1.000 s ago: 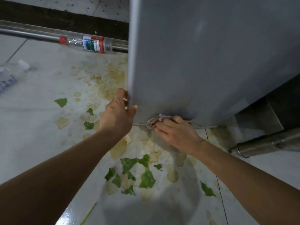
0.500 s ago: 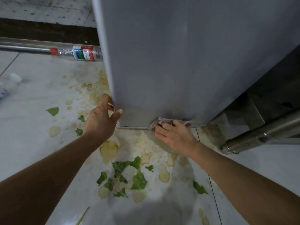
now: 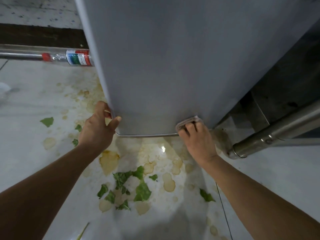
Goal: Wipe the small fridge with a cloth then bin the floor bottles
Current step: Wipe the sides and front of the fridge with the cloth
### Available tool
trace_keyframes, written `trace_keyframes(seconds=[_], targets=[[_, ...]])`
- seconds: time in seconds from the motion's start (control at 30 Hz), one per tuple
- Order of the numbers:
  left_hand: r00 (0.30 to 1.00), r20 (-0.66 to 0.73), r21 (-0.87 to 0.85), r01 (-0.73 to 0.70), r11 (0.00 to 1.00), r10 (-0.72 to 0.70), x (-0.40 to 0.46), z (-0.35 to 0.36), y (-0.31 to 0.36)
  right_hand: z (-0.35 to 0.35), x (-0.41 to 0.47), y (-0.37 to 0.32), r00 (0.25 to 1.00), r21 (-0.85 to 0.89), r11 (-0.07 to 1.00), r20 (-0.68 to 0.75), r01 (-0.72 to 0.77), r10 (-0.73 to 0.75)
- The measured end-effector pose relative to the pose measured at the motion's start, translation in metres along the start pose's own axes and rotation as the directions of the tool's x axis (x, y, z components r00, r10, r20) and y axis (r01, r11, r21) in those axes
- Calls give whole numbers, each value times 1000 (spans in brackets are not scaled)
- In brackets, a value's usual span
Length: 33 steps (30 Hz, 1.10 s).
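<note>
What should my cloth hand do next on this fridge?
Probably sweep the cloth left along the bottom edge: the right hand presses it at the fridge panel's lower right corner, while the left hand grips the lower left corner.

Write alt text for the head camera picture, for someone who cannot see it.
A person's right hand presses a folded cloth against the bottom right of a small grey fridge, while the left hand grips its lower left corner. A plastic bottle lies behind on the stained floor, strewn with green leaf scraps.
</note>
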<state>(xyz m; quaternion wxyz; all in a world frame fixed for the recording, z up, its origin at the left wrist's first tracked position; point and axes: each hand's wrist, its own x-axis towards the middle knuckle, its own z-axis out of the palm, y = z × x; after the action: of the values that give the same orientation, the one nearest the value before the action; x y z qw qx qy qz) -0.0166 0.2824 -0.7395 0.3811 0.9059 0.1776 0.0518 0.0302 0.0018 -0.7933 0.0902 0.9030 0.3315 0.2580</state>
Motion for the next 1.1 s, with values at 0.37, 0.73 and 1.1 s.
trace_keyframes(seconds=[0.37,0.73,1.1], targets=[[1000,-5,-14,-19,1000,19,2,2,-3,-11,14,20,728,197,780,-281,-593,625],[1000,15,-22,-24,999,24,4,1,-4,-15,5,23,523,602,424,-12,-677,852],[994,-59,-6,-89,996,88,2,9,-11,13,0,30,371,697,75,284,-713,884]])
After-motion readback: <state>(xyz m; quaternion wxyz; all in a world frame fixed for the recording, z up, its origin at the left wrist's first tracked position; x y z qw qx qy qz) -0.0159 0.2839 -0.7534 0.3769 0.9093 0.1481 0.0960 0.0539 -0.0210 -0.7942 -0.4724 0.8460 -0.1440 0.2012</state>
